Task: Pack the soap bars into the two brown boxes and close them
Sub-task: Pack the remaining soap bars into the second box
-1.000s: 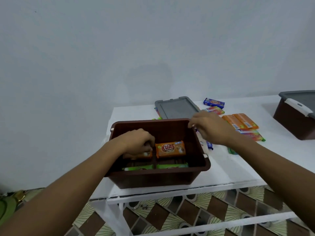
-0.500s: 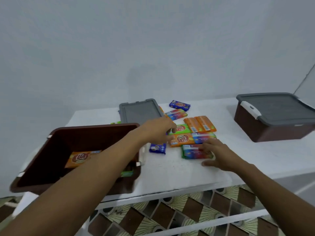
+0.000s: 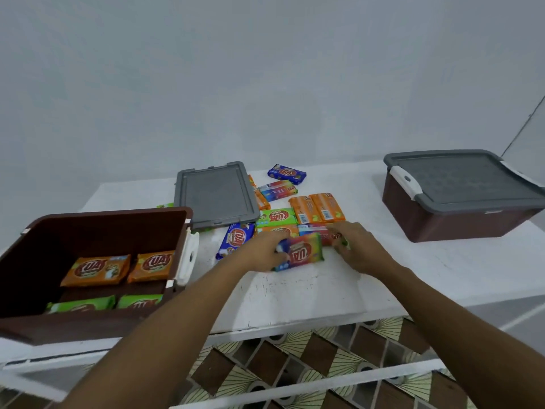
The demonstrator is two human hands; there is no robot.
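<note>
Left hand [image 3: 261, 251] pinching rainbow bar [image 3: 300, 252]; right hand [image 3: 355, 247], at 3 o'clock, closed on another bar; lift squarely toward open box [image 3: 94, 321], at 9 o'clock

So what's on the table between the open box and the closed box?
In the head view: the grey lid, loose soap bars, and both hands on a rainbow bar.

Glossy-wrapped soap bar [image 3: 300, 252], chipped painted table [image 3: 295, 293]

left hand [image 3: 259, 250] and right hand [image 3: 358, 247] extended, fingers curled, close together
</note>
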